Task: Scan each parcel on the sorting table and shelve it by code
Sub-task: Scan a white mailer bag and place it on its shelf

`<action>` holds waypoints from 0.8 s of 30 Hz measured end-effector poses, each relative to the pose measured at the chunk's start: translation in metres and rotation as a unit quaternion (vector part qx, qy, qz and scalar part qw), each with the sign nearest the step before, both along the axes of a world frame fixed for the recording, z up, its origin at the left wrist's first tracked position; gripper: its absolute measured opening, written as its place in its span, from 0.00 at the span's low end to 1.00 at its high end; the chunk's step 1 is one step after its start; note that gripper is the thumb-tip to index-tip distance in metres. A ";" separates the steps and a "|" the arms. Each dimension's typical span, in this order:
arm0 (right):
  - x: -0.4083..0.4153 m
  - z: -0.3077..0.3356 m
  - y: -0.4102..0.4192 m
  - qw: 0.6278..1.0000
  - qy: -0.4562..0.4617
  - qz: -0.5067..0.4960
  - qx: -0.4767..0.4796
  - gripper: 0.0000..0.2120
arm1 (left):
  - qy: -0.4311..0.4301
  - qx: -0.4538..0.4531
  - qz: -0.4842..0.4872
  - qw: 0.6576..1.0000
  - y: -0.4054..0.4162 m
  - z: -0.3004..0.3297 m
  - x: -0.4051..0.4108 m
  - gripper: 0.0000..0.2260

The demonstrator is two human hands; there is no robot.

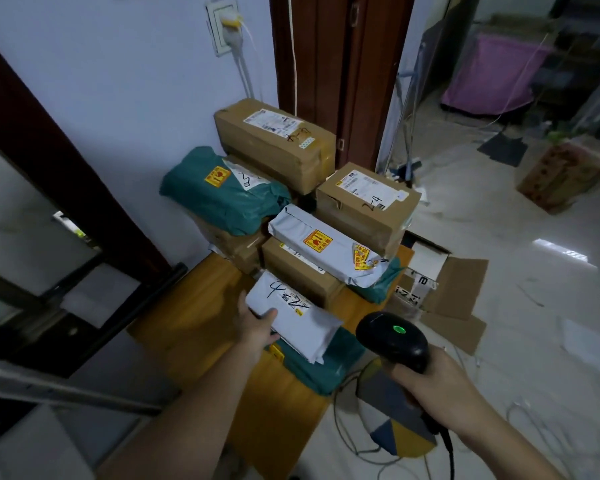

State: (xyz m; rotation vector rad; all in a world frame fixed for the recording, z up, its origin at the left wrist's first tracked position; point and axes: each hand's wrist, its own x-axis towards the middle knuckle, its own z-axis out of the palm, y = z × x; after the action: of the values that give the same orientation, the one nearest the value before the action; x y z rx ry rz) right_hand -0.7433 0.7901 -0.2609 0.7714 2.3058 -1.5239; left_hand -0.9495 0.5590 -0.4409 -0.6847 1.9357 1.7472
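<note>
- Yellow wooden sorting table [201,327] beside pale wall — stacked parcels beyond both hands.
- Flat white plastic mailer parcel [291,317]: left hand [257,327] pinches its near-left edge; long axis runs toward right hand.
- Right hand [437,382] grips black handheld barcode scanner [392,341], head toward parcel.

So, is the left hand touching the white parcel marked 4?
Touching. The head view shows the left hand gripping the white parcel, thumb on top.
</note>
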 end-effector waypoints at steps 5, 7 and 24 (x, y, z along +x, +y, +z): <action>-0.011 0.002 -0.006 0.999 0.010 0.012 -0.044 0.07 | 0.001 -0.018 0.000 1.000 -0.003 0.008 0.007 0.37; -0.014 0.002 -0.010 0.999 0.015 0.018 -0.045 0.07 | -0.013 -0.010 0.022 1.000 -0.001 0.013 0.008 0.28; -0.006 -0.003 -0.006 0.998 0.025 0.040 -0.033 0.04 | -0.033 -0.050 0.080 0.995 0.007 0.039 0.006 0.43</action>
State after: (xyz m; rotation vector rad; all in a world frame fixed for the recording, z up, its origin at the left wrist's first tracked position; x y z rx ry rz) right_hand -0.7493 0.7838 -0.2640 0.6232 2.2794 -1.5935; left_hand -0.9433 0.5655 -0.4020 -0.9436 1.9809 1.7056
